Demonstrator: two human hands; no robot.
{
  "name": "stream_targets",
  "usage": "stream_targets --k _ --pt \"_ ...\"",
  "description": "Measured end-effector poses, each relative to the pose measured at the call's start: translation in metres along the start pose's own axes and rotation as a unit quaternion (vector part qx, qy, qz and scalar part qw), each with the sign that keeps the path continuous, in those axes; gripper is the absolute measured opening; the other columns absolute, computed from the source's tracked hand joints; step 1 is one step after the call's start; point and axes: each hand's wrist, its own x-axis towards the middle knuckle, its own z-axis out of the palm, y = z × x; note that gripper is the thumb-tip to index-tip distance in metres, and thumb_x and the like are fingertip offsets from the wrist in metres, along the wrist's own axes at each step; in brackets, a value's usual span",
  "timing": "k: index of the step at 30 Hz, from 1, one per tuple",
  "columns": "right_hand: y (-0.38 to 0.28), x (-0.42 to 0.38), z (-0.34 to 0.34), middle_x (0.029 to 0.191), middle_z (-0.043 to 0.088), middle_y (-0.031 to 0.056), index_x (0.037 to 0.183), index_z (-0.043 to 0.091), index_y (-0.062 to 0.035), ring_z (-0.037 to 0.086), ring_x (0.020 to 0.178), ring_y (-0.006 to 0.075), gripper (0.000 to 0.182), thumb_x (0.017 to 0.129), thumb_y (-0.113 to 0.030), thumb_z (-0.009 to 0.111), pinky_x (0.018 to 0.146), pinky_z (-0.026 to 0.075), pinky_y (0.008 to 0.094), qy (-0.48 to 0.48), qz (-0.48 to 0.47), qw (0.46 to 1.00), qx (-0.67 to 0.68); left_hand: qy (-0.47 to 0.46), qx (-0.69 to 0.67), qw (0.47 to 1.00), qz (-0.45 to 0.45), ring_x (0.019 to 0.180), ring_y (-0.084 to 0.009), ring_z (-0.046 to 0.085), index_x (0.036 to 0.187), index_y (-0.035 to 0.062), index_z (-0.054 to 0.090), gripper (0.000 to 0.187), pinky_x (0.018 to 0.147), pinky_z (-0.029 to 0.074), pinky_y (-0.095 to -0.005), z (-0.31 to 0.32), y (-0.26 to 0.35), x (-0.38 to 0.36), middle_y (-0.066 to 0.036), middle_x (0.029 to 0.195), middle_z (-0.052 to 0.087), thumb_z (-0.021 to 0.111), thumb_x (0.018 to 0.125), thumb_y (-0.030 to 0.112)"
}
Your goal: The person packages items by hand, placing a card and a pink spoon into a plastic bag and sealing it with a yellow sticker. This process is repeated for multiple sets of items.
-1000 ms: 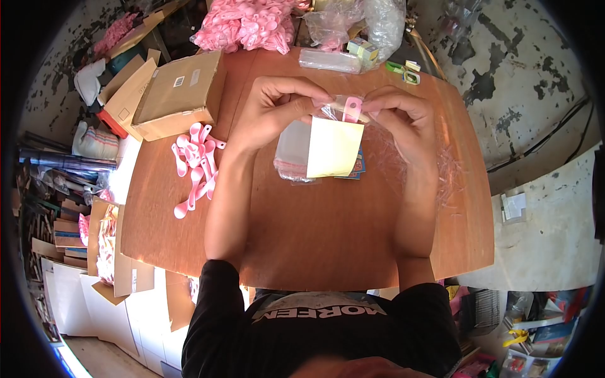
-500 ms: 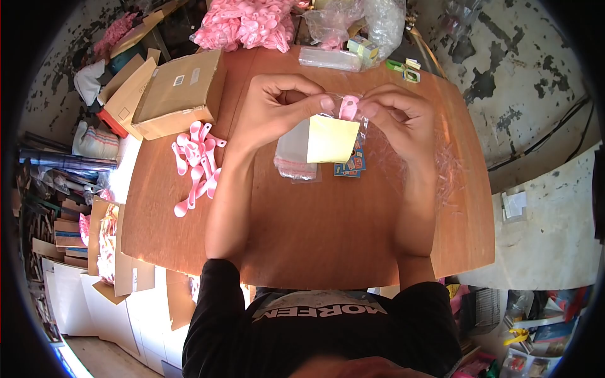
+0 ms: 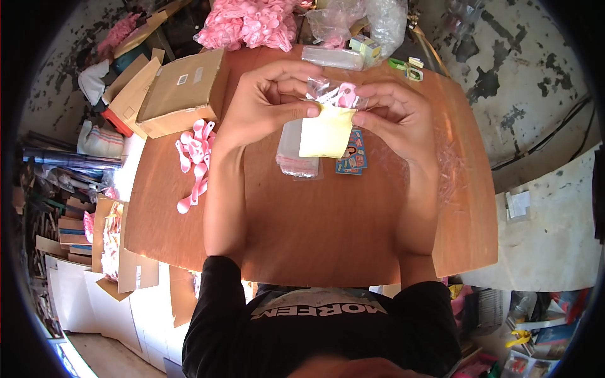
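Between my two hands is a clear plastic bag (image 3: 320,90) with a yellow card (image 3: 326,133) and a pink spoon (image 3: 346,94) in it. My left hand (image 3: 272,94) pinches the bag's left side, thumb at the card's upper corner. On the other side, my right hand (image 3: 396,110) grips the right edge beside the spoon's handle end. Under the card lies a stack of clear bags (image 3: 296,160) on the table. Blue printed cards (image 3: 353,160) show just right of that stack. Several pink spoons (image 3: 196,151) lie in a loose pile left of my left forearm.
A closed cardboard box (image 3: 181,94) stands at the table's (image 3: 315,233) back left. Behind it is a big heap of pink spoons (image 3: 252,25). Clear plastic packs (image 3: 333,58) and a green tape roll (image 3: 413,74) lie at the back right. Thin clear strips (image 3: 450,167) are scattered at right.
The bag's top has turned into view, spread between my hands, and the yellow card has shifted slightly left and down. My fingers have moved lower along the bag's sides.
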Motion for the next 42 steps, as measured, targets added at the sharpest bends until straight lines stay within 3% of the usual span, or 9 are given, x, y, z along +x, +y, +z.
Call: stream_targets --k 11,17,22,24,26,30,34,38,42 --pt "-0.004 -0.002 0.003 0.105 0.061 0.0087 0.111 0.061 0.0025 0.065 0.088 0.0126 0.032 0.081 0.0 0.071 0.075 0.055 0.0245 0.002 -0.023 1.0 -0.013 0.113 0.326 0.936 -0.073 0.084 -0.0195 0.066 0.103 -0.0044 0.063 0.035 0.075 0.053 -0.0294 -0.022 0.107 -0.143 -0.013 0.095 0.067 0.078 0.072 0.0" --pt "0.012 0.002 -0.01 0.093 0.064 0.0049 0.106 0.065 0.0007 0.061 0.083 0.0078 0.023 0.084 -0.006 0.069 0.071 0.051 0.0214 0.027 -0.021 0.996 -0.078 0.625 0.456 0.616 -0.146 0.092 -0.0182 0.063 0.119 -0.0085 0.057 0.048 0.082 0.052 -0.0306 -0.059 0.124 -0.351 -0.015 0.104 0.066 0.076 0.079 0.012" --pt "0.016 0.001 0.003 0.104 0.063 0.0046 0.11 0.063 0.0008 0.059 0.095 0.0095 0.023 0.087 -0.002 0.063 0.083 0.048 0.0232 -0.049 0.059 0.992 -0.102 0.672 0.354 0.526 -0.383 0.073 -0.0164 0.059 0.12 -0.0028 0.056 0.056 0.056 0.052 -0.027 -0.101 -0.006 -0.613 -0.01 0.09 0.061 0.082 0.074 0.017" --pt "0.019 0.004 0.012 0.088 0.067 0.0054 0.102 0.067 -0.0005 0.061 0.08 0.008 0.019 0.085 -0.008 0.068 0.07 0.05 0.023 -0.064 0.032 0.986 -0.153 0.555 0.47 0.402 -0.556 0.106 -0.0287 0.055 0.139 -0.0001 0.036 0.08 0.083 0.053 -0.0372 -0.087 -0.028 -0.597 -0.024 0.125 0.049 0.081 0.075 0.019" --pt "0.035 0.004 0.019 0.086 0.068 0.007 0.098 0.068 -0.0005 0.062 0.078 0.0105 0.016 0.083 -0.008 0.068 0.07 0.05 0.025 -0.073 0.043 0.984 -0.155 0.606 0.589 0.383 -0.373 0.115 -0.0325 0.052 0.138 -0.0024 0.035 0.081 0.098 0.045 -0.0413 -0.103 -0.04 -0.591 -0.023 0.129 0.048 0.08 0.076 0.021" --pt "0.08 0.0 0.036 0.085 0.069 0.0095 0.096 0.068 0.0008 0.065 0.077 0.0172 0.016 0.083 -0.009 0.066 0.071 0.052 0.0304 -0.162 0.066 0.949 -0.261 0.684 0.596 0.418 -0.043 0.118 -0.0309 0.052 0.127 -0.0044 0.045 0.053 0.099 0.045 -0.0417 -0.077 0.042 -0.39 -0.021 0.124 0.054 0.07 0.085 0.016" --pt "0.129 -0.013 0.057 0.084 0.068 0.0131 0.091 0.069 -0.0012 0.066 0.078 0.0238 0.016 0.08 -0.013 0.067 0.071 0.051 0.0345 -0.186 0.066 0.914 -0.355 0.537 0.446 0.706 0.119 0.109 -0.0329 0.058 0.117 -0.0076 0.049 0.036 0.095 0.048 -0.0443 -0.009 0.077 -0.227 -0.023 0.116 0.057 0.057 0.092 0.016" --pt "0.151 -0.025 0.07 0.081 0.067 0.0137 0.083 0.071 -0.0038 0.065 0.078 0.0298 0.014 0.073 -0.013 0.066 0.072 0.05 0.039 -0.197 0.045 0.884 -0.421 0.122 0.444 0.879 0.126 0.087 -0.0271 0.066 0.095 -0.0029 0.064 0.016 0.077 0.053 -0.0352 0.015 0.084 -0.151 -0.018 0.093 0.066 0.065 0.084 0.009" --pt "0.16 -0.03 0.076 0.079 0.067 0.0125 0.076 0.07 -0.0055 0.065 0.075 0.0299 0.009 0.07 -0.011 0.066 0.07 0.051 0.0395 -0.194 0.038 0.877 -0.439 0.07 0.401 0.913 0.028 0.074 -0.0145 0.065 0.098 -0.0003 0.068 0.019 0.067 0.049 -0.0242 -0.007 0.063 -0.072 -0.005 0.082 0.069 0.069 0.083 0.011"
